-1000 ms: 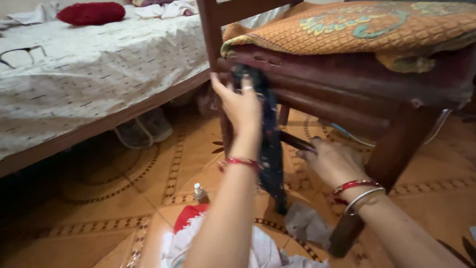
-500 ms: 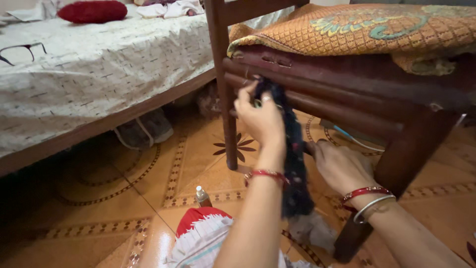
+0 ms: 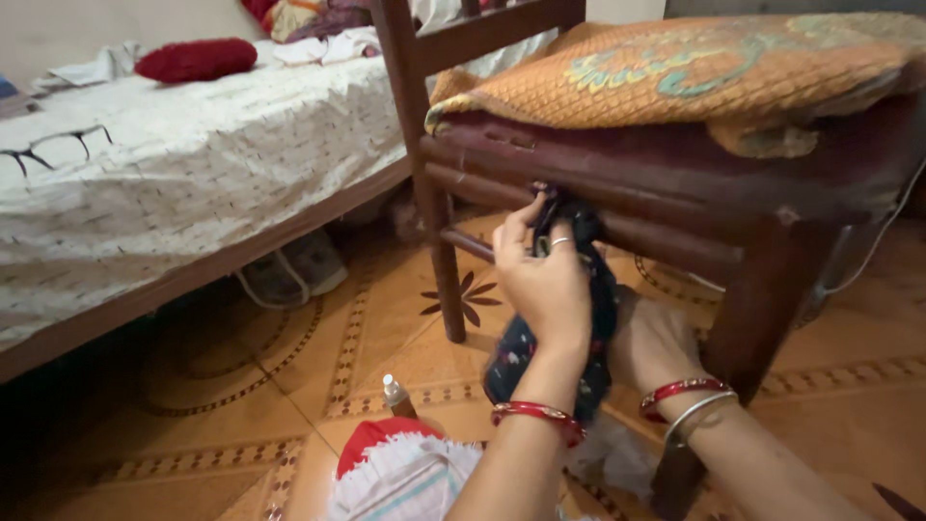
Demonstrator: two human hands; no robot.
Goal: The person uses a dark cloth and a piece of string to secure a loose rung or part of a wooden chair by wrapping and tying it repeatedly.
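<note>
Dark floral cloth [image 3: 588,318], bunched, hanging.

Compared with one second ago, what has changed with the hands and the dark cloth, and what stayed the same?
The left hand keeps its grip on the dark cloth and has brought its top against the chair rail, where before it was held lower. The right hand has moved behind the cloth, low by the chair leg. The cushion, bed and small bottle stayed put.
</note>
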